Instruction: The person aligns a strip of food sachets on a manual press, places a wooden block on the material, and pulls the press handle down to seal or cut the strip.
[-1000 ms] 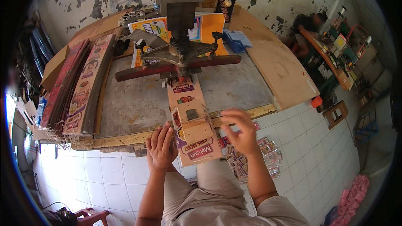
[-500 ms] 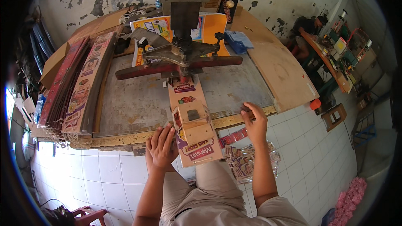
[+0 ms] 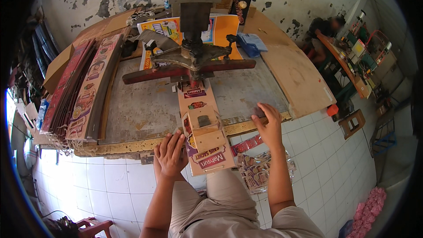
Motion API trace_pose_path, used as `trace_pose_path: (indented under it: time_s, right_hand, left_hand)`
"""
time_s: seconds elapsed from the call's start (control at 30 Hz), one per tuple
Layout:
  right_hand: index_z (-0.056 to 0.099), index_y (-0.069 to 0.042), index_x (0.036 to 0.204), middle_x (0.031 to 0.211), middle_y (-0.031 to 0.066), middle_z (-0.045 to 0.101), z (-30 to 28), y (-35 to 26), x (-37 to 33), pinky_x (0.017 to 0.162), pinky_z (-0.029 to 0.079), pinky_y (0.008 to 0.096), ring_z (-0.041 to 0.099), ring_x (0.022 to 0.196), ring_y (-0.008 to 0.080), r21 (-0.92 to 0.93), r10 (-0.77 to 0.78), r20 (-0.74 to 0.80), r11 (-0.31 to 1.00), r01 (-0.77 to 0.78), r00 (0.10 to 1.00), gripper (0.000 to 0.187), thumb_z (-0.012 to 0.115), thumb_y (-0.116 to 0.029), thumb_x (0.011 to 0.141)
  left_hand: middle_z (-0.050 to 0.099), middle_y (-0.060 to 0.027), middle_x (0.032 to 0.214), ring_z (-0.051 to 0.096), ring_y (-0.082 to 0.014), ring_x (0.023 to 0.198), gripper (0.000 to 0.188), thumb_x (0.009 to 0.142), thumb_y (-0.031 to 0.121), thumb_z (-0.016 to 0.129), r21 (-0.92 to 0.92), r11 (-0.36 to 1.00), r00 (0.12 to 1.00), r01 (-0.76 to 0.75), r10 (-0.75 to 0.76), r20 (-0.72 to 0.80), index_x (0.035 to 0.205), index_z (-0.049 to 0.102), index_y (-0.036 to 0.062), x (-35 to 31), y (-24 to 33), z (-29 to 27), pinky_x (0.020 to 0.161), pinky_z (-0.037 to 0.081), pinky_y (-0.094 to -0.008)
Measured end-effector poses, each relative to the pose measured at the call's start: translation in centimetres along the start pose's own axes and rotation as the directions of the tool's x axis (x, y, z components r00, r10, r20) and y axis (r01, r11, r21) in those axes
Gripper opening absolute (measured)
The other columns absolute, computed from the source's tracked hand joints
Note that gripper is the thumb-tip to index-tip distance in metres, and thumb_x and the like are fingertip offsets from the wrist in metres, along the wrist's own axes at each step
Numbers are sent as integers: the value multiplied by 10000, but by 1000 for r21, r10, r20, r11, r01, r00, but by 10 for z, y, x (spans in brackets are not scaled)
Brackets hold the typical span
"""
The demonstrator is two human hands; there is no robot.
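A long printed cardboard strip (image 3: 198,98) lies under the press head (image 3: 192,61), and its near end sticks out past the metal table's front edge. On the strip stands a light-brown wooden block (image 3: 207,140) with a dark square patch on top. My left hand (image 3: 171,155) rests at the table edge just left of the strip, fingers extended and close to its side; whether they touch it I cannot tell. To the right of the strip, my right hand (image 3: 269,125) is over the table's front edge, thumb and fingers apart, holding nothing.
Stacks of printed strips (image 3: 94,83) lie on the table's left. A brown board (image 3: 288,61) covers its right side, beside a blue packet (image 3: 250,45). Plastic-wrapped printed pieces (image 3: 257,172) are down by my right forearm. Another person (image 3: 320,33) sits at a bench far right.
My right hand has shifted slightly, with its thumb a little farther left. My left hand, the strip and the block stay essentially where they were.
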State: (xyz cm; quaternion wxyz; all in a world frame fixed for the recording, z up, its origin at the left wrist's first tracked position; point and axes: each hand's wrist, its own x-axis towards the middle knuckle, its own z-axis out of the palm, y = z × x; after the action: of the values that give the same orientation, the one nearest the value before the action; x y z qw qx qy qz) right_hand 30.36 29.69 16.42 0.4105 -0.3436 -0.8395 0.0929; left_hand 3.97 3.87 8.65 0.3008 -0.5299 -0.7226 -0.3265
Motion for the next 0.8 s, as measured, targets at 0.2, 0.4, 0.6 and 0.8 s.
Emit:
trace_pose_path:
  time_s: [0.2, 0.4, 0.6, 0.8]
  right_hand:
    - [784, -77, 1277, 1280, 96, 764, -2, -5, 0, 1093, 468, 477, 653, 1223, 320, 3, 12, 32, 1000, -12, 999, 347, 856, -177, 953]
    - [819, -65, 1175, 1188, 94, 764, -2, -7, 2, 1018, 511, 426, 674, 1155, 302, 23, 10, 3, 1000, -10, 1000, 210, 832, -139, 978]
    - [811, -57, 1153, 1091, 94, 745, -3, -27, 27, 832, 555, 367, 718, 939, 237, 234, 71, -196, 972, -24, 978, 176, 822, -101, 983]
    - [798, -46, 1182, 1102, 101, 750, 23, -103, 59, 813, 565, 362, 720, 957, 242, 452, -42, -176, 884, 118, 983, 211, 834, -108, 984]
  left_hand:
    - [728, 11, 1478, 615, -225, 1373, 511, 904, 174, 754, 8, 1000, 1000, 0, 0, -3, 1414, 728, 173, -1, -1, 1, 1128, 367, -421]
    - [722, 20, 1486, 609, -222, 1383, 508, 909, 184, 758, 14, 1000, 1000, 9, -9, -1, 1416, 732, 188, -2, 0, 2, 1151, 352, -423]
    - [695, -8, 1522, 581, -277, 1429, 528, 928, 220, 790, 1, 1000, 1000, 17, -17, 18, 1446, 711, 164, -7, -1, 4, 1203, 360, -460]
    - [707, -17, 1495, 593, -277, 1411, 516, 920, 191, 778, 3, 1000, 1000, 4, -4, 4, 1432, 718, 159, -4, -1, 5, 1176, 395, -469]
